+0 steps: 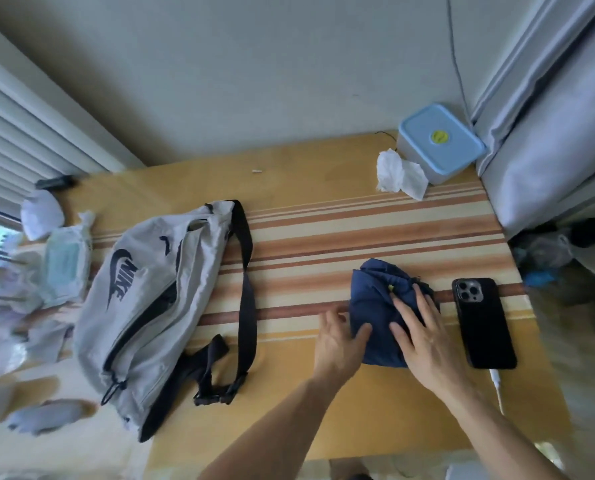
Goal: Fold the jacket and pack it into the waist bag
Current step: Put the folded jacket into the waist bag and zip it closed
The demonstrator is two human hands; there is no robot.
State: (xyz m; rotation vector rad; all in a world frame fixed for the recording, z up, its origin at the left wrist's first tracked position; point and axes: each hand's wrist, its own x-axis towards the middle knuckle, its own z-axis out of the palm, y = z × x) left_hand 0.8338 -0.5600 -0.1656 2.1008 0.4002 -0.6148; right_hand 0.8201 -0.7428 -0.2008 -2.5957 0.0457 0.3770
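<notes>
The navy jacket point(375, 289) lies folded into a small bundle on the striped wooden table point(324, 233), right of centre. My left hand point(339, 344) grips the bundle's left edge, thumb on top of the cloth. Flat on the bundle's right half rests my right hand point(424, 337), fingers spread and pressing down. The grey waist bag point(150, 299) with a black logo lies to the left, its black zip partly open and its black strap point(246, 289) looping toward the middle of the table.
A black phone point(483, 323) on a white cable lies just right of the jacket. A light blue box point(441, 143) and crumpled tissue point(398, 174) sit at the back right. Wipes packs and white clutter crowd the left edge. A grey curtain hangs at the right.
</notes>
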